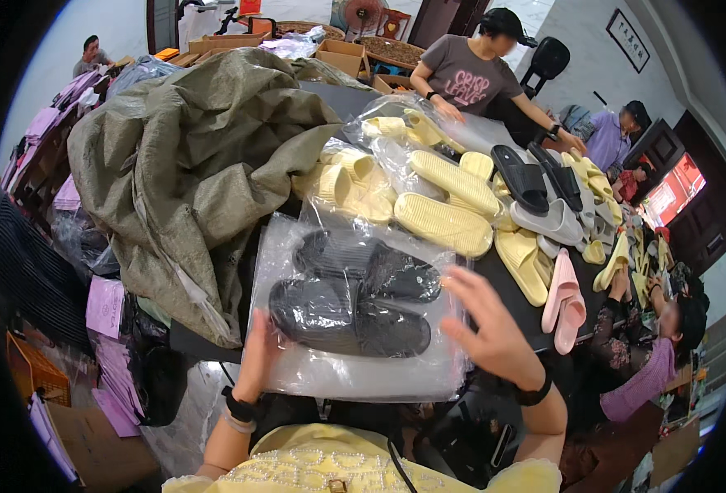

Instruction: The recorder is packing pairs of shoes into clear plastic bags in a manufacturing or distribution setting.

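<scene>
Two black slippers (354,300) already sit inside the clear plastic bag (354,374) on the bench (502,287), your left hand (256,357) pinching its edge, your right hand (490,329) open above it, while loose yellow slippers (445,222) remain unbagged beyond.

White walls (576,33), dark wooden doors (712,205)

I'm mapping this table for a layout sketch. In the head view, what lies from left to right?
Olive woven sack → clear bag with black slippers → loose yellow slippers → pink slippers.
</scene>
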Tool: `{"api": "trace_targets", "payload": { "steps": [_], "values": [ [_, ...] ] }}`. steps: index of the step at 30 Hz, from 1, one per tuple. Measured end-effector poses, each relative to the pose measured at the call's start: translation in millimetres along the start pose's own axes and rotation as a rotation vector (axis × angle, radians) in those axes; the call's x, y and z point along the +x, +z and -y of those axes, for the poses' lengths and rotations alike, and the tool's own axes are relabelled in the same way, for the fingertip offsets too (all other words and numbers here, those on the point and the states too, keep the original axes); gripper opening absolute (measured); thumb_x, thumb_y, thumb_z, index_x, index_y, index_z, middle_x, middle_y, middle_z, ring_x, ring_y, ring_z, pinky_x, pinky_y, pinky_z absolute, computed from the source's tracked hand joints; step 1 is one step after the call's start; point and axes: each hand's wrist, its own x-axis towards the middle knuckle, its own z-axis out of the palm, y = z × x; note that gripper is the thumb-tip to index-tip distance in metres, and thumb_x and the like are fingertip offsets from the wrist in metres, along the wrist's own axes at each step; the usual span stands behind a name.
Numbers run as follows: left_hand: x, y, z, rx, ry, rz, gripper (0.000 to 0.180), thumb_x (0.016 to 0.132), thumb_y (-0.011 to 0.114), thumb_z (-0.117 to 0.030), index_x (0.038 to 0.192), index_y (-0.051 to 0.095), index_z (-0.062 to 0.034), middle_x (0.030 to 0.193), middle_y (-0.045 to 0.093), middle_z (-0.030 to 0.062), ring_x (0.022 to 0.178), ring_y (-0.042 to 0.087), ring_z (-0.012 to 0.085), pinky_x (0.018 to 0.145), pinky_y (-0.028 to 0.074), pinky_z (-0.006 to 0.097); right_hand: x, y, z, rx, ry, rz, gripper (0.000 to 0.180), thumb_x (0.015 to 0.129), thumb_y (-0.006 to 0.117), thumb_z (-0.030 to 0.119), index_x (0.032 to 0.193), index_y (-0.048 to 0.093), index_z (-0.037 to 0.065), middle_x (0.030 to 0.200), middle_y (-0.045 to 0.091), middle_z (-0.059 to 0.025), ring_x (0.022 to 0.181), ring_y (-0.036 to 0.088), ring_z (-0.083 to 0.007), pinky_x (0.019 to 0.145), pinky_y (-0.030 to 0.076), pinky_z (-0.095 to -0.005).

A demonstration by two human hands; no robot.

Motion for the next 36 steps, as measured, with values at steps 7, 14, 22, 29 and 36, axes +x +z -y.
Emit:
{"api": "trace_targets", "payload": {
  "steps": [7,14,22,29,36],
  "values": [
    [8,0,2,0.082,0.032,-0.033,0.037,0.096,0.043,-0.029,0.119,0.045,-0.0004,0.116,0.053,0.0091,0.095,0.057,0.0182,0.083,0.049,0.037,-37,25,-150,0.197,0.697,-0.122,0.048,0.093,0.044,0.043,0.104,0.058,-0.001,0.087,0.063,-0.0080,0.078,0.059,-0.0161,0.072,0.047,-0.0261],
    [6,2,6,0.234,0.124,-0.091,0.027,0.096,0.042,-0.021,0.111,0.048,0.0008,0.098,0.058,0.0070,0.087,0.059,0.0180,0.077,0.051,0.034,-4,62,-151,1.143,0.874,0.183,0.060,0.093,0.036,0.052,0.103,0.059,-0.002,0.090,0.065,-0.0122,0.071,0.063,-0.0147,0.063,0.051,-0.0246],
    [-47,18,-2,0.338,0.280,-0.222,0.041,0.094,0.046,-0.018,0.129,0.040,0.0003,0.112,0.056,0.0078,0.092,0.057,0.0131,0.071,0.048,0.024,34,27,-126,1.642,0.365,-0.193,0.019,0.092,0.047,0.016,0.102,0.057,0.004,0.114,0.059,-0.0121,0.073,0.058,-0.0110,0.063,0.046,-0.0223],
    [-48,34,-11,1.587,0.858,-0.298,0.057,0.082,0.055,-0.002,0.134,0.032,0.0046,0.138,0.033,0.0225,0.130,0.028,0.0385,0.106,0.022,0.044,-10,63,-143,1.188,0.538,-0.057,0.028,0.086,0.047,0.002,0.112,0.054,-0.004,0.121,0.054,-0.0178,0.089,0.058,-0.0185,0.079,0.048,-0.0306],
    [-27,21,3,1.670,0.566,-0.103,0.066,0.090,0.046,-0.033,0.138,0.021,0.0052,0.143,0.023,0.0222,0.134,0.020,0.0373,0.108,0.015,0.045,-9,63,-123,0.662,0.174,0.252,0.026,0.086,0.057,0.008,0.111,0.060,0.004,0.121,0.057,-0.0087,0.097,0.057,-0.0177,0.083,0.045,-0.0307]
  ]
}}
